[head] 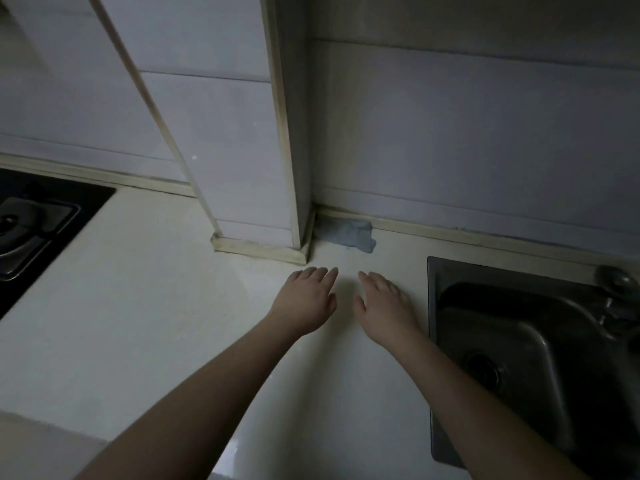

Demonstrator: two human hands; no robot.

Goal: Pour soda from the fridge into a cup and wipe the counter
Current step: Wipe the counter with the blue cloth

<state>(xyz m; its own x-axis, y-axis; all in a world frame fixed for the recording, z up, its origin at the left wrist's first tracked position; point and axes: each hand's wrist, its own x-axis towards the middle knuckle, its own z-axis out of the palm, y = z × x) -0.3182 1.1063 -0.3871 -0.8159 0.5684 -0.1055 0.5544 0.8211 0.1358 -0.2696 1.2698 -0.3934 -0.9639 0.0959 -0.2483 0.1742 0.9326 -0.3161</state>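
Two flat hands, left hand [306, 299] and right hand [384, 306], near cloth [348, 233] beyond fingertips.

two hands [306, 299] [384, 308], one cloth [349, 234], one sink [540, 341], one stove [38, 226]

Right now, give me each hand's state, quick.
Left hand: open, fingers straight, holding nothing.
Right hand: open, fingers straight, holding nothing.

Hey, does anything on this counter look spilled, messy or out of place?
No spill shows. The one odd thing is a crumpled grey cloth shoved into the wall corner behind the open left hand and right hand.
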